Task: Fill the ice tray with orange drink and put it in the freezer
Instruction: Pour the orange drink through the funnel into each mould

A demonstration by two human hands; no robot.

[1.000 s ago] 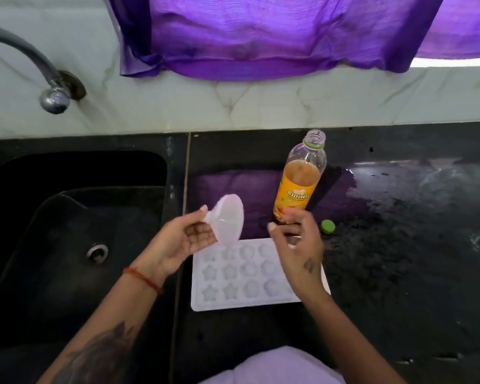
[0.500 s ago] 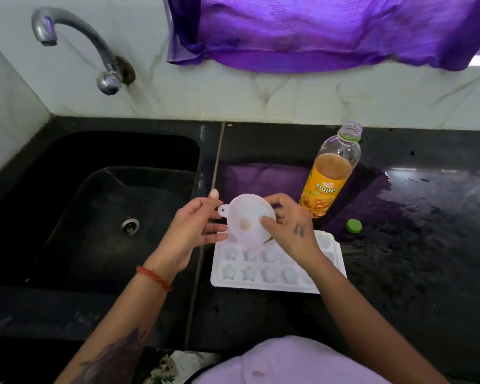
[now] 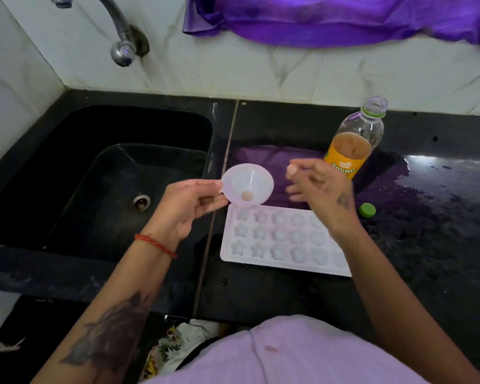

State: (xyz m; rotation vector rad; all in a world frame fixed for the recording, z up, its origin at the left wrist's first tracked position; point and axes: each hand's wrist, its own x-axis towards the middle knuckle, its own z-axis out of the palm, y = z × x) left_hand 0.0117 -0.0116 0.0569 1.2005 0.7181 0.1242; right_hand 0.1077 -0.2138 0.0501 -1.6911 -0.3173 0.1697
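The ice tray [image 3: 284, 239] is white plastic with star and flower moulds; it lies flat on the black counter [image 3: 427, 245], right of the sink [image 3: 100, 176]. Your left hand [image 3: 186, 206] pinches the rim of a translucent funnel [image 3: 247, 184] above the tray's far left corner. Your right hand [image 3: 322, 189] hovers blurred, fingers loose, grasping nothing, partly hiding the uncapped bottle [image 3: 355, 142] of orange drink. A green cap [image 3: 367, 210] lies beside the tray.

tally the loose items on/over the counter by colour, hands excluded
White: 2, the funnel and the ice tray
Orange: 1, the drink bottle, its cap off
Green: 1, the bottle cap
Purple: 1, the cloth under the bottle
Total: 5
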